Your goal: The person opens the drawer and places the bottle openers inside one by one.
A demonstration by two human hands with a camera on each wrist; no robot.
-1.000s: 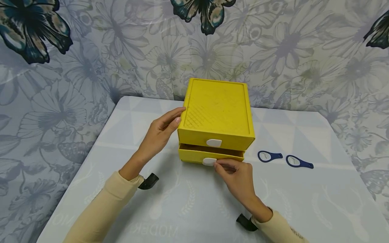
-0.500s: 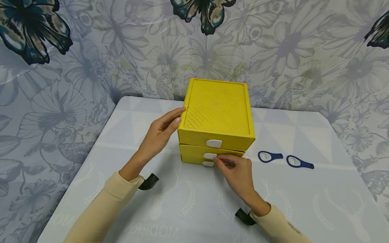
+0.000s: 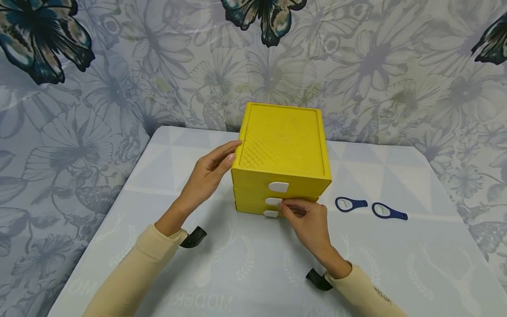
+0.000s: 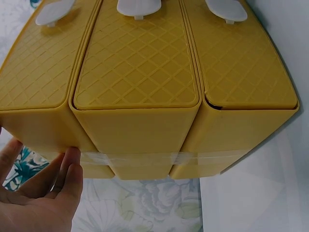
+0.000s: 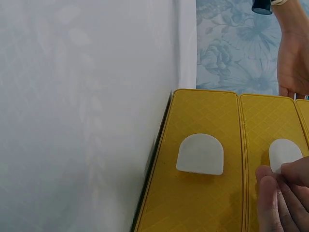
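Observation:
A yellow drawer unit [image 3: 283, 141] with three stacked drawers and white tab handles stands on the table. My left hand [image 3: 203, 176] lies along its left side, fingers fairly straight and touching the wall near the top; the left wrist view shows the fingertips [image 4: 72, 157] against the yellow side. At the front, my right hand [image 3: 306, 222] pinches the white handle [image 5: 285, 152] of the middle drawer [image 4: 137, 63] between thumb and fingers. All three drawer fronts sit in the frame, with a thin dark gap at one corner of the bottom drawer [image 4: 251, 63]. The drawers' insides are hidden.
Two dark blue loop-shaped tools with handles, one nearer [image 3: 390, 211] and one farther left [image 3: 350, 204], lie right of the unit. The patterned white tablecloth [image 3: 222, 273] covers the table, and a floral wall [image 3: 190, 66] rises behind it.
The middle drawer, pulled out a second ago, has slid back into the unit. My right hand moved slightly forward with its handle. My left hand stayed in place.

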